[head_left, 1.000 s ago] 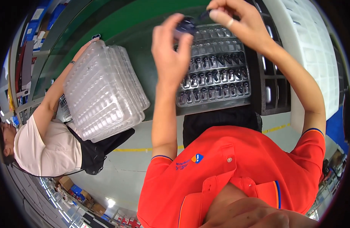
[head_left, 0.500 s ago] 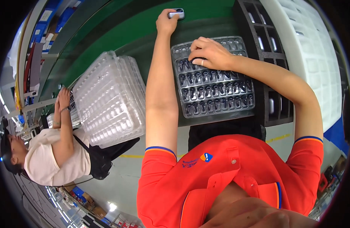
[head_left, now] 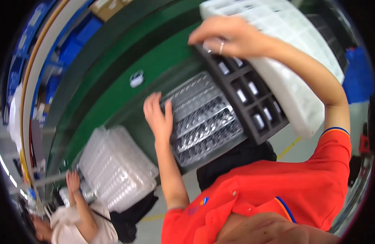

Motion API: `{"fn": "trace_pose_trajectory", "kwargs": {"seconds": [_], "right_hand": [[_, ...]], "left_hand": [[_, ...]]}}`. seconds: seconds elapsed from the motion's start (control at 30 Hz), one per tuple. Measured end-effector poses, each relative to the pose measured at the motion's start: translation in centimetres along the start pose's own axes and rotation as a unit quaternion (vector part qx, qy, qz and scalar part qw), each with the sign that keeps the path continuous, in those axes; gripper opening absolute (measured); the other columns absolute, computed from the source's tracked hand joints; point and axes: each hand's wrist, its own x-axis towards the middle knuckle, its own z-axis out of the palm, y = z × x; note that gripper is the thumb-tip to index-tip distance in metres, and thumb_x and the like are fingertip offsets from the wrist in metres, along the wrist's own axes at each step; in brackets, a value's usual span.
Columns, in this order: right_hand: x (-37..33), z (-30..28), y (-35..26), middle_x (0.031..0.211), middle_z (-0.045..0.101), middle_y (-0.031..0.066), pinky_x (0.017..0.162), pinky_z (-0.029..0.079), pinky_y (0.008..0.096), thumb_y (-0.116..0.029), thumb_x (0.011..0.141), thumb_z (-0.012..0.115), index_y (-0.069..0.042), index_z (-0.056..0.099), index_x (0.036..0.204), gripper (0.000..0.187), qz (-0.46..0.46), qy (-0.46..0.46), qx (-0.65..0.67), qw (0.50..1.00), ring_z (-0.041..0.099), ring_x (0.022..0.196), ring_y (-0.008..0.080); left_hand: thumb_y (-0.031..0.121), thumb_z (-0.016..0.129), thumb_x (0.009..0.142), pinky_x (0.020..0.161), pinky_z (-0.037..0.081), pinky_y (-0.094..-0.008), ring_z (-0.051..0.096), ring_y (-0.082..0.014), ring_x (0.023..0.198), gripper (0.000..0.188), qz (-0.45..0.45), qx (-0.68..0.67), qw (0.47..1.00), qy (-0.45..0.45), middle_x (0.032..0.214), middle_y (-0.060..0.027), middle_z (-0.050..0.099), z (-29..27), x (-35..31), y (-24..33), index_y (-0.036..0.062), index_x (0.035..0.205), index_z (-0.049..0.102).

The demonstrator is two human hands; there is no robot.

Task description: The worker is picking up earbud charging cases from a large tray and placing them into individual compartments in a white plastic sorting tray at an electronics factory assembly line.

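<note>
My left hand (head_left: 158,118) has its fingers spread and holds nothing, at the left edge of the clear plastic tray (head_left: 197,85) whose rows hold small dark parts. My right hand (head_left: 234,36) is bent over the far end of a black compartment tray (head_left: 247,106). It is smeared by motion, so whether its fingers grip anything cannot be made out. Pale, rounded pieces (head_left: 241,95) sit in several of the black tray's cells. A small white, case-like device (head_left: 136,78) rests alone on the green surface beyond my left hand.
A tall stack of clear plastic trays (head_left: 114,171) stands at the left. White moulded trays (head_left: 295,89) border the black tray on the right. At the lower left a person in a light top (head_left: 79,225) works at the same bench. Blue bins (head_left: 79,36) line the far left.
My left hand has let go of the white device and drawn back toward the clear tray. From that tray my right hand has moved to the black one. The whole view has turned.
</note>
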Motion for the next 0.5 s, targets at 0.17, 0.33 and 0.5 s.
{"fn": "trace_pose_trajectory", "kwargs": {"seconds": [0.17, 0.33, 0.5], "right_hand": [[-10.5, -14.4, 12.8, 0.098, 0.067, 0.0127, 0.073, 0.053, 0.0390, -0.016, 0.092, 0.065, -0.001, 0.066, 0.104, 0.018, 0.261, 0.057, -0.230, 0.936, 0.064, 0.076, 0.0259], [-14.4, -10.5, 14.4, 0.097, 0.071, 0.0115, 0.081, 0.053, 0.0415, -0.016, 0.087, 0.064, -0.008, 0.070, 0.096, 0.014, 0.262, 0.029, -0.257, 0.930, 0.065, 0.095, 0.0304], [-13.0, -7.0, 10.1, 0.095, 0.066, 0.0073, 0.081, 0.051, 0.0412, -0.006, 0.079, 0.062, -0.010, 0.069, 0.090, 0.013, 0.173, -0.018, -0.280, 0.944, 0.061, 0.095, 0.0299]], "left_hand": [[0.024, 0.059, 0.097, 0.115, 0.027, -0.0548, 0.041, -0.0379, 0.135, 0.035, 0.023, 0.135, 0.988, -0.073, 0.142, -0.0180, 0.048, 1.6, -1.8, 2.1, 0.0080, 0.128, 0.059], [0.021, 0.059, 0.096, 0.115, 0.028, -0.0545, 0.039, -0.0392, 0.136, 0.035, 0.015, 0.150, 0.985, -0.086, 0.144, -0.0200, 0.045, 1.7, -1.4, 2.4, 0.0059, 0.128, 0.059], [0.015, 0.062, 0.094, 0.111, 0.034, -0.0460, 0.044, -0.0375, 0.132, 0.034, -0.018, 0.087, 0.995, 0.041, 0.141, -0.0205, 0.048, 1.1, 1.7, 5.4, 0.0032, 0.125, 0.060]]}}
